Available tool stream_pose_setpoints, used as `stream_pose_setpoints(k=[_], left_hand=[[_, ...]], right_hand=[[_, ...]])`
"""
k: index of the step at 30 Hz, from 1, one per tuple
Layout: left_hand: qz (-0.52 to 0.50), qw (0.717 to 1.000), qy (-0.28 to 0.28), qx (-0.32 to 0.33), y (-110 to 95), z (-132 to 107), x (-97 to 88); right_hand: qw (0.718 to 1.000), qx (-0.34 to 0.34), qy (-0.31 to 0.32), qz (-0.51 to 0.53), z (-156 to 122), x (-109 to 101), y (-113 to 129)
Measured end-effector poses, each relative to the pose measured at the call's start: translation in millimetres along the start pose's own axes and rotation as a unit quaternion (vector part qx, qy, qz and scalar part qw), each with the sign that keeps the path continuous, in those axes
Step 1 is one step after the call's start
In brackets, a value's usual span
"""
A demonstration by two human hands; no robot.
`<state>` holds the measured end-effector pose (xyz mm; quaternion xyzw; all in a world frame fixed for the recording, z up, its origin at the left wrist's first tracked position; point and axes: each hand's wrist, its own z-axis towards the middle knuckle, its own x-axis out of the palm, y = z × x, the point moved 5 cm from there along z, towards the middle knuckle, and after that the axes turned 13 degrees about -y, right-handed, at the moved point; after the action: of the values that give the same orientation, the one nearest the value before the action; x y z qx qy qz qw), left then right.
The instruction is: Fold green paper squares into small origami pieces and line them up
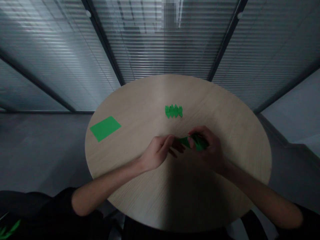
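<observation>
Over the middle of the table, a piece of green paper is stretched between my two hands. My left hand pinches its narrow left end between thumb and forefinger, with the other fingers hanging loosely below. Around the wider right part, the fingers and thumb of my right hand are closed. The paper looks creased or folded, though shadow and fingers hide part of it. Just beyond my hands lies a small green folded paper piece with a zigzag outline.
A flat green paper sheet lies near the left edge of the round wooden table. Glass panels with blinds stand behind the table. Dark green-marked fabric shows at the lower left corner.
</observation>
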<state>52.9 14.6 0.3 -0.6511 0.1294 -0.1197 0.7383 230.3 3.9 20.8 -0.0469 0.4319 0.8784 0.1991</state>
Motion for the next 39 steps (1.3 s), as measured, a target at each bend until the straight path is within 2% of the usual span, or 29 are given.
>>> stream_pose_setpoints(k=[3, 11, 20, 29, 35, 39], left_hand=[[-0.015, 1.0, -0.011, 0.001, 0.8, 1.1, -0.9], [0.041, 0.999, -0.011, 0.002, 3.6, 0.7, 2.7], [0.092, 0.994, -0.055, 0.028, 0.7, -0.2, -2.5], [0.11, 0.993, -0.022, 0.042, -0.2, 0.2, 0.8], [0.14, 0.986, -0.068, 0.066, -2.3, 0.1, -4.7], [0.126, 0.988, -0.057, 0.066, -2.5, 0.5, -2.9]], right_hand=[[1.0, 0.008, 0.002, 0.009, 1.5, 0.1, 1.2], [0.998, 0.017, 0.035, 0.052, -1.1, 6.2, 4.0], [0.997, 0.006, 0.049, 0.061, -4.1, 6.0, 2.1], [0.989, 0.027, 0.087, 0.115, -9.2, 10.9, -7.3], [0.992, -0.04, 0.07, 0.095, -7.3, 6.7, -4.9], [0.993, -0.08, 0.059, 0.067, -6.1, 6.8, -0.4]])
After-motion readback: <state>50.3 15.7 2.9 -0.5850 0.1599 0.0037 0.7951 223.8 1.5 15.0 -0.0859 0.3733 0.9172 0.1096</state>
